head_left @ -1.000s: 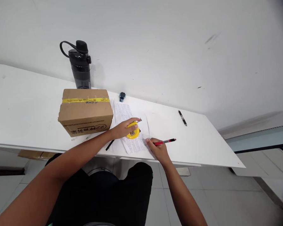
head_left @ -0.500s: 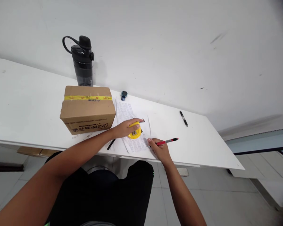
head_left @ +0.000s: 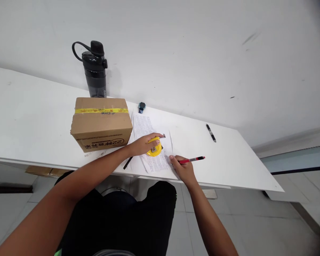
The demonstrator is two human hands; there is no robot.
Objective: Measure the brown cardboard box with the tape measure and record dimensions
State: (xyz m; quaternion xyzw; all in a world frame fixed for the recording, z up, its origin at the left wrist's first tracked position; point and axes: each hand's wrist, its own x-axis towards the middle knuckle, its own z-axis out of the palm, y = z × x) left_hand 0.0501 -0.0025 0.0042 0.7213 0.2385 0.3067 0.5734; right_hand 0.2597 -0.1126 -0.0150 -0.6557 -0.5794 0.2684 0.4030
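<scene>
My left hand (head_left: 144,144) is closed on a yellow tape measure (head_left: 155,150) that rests on the written sheets of paper (head_left: 160,164). The tape's metal end hook pokes out by my fingertips. In my right hand (head_left: 185,171) is a red pen (head_left: 189,160), held low at the sheets' right edge with its black and red end pointing right; its tip is hidden by my fingers. A thin black pen-like stick (head_left: 128,163) lies beside my left wrist, partly covered by it.
Left of the papers stands a taped cardboard box (head_left: 102,124), with a black water bottle (head_left: 94,71) behind it. A watch (head_left: 142,107) lies near the wall. A black pen (head_left: 211,133) lies farther right on the white table (head_left: 237,160). My legs are under the front edge.
The whole scene has shifted slightly to the right in view. Both hands keep their hold on the tape measure and the red pen, with little other movement visible.
</scene>
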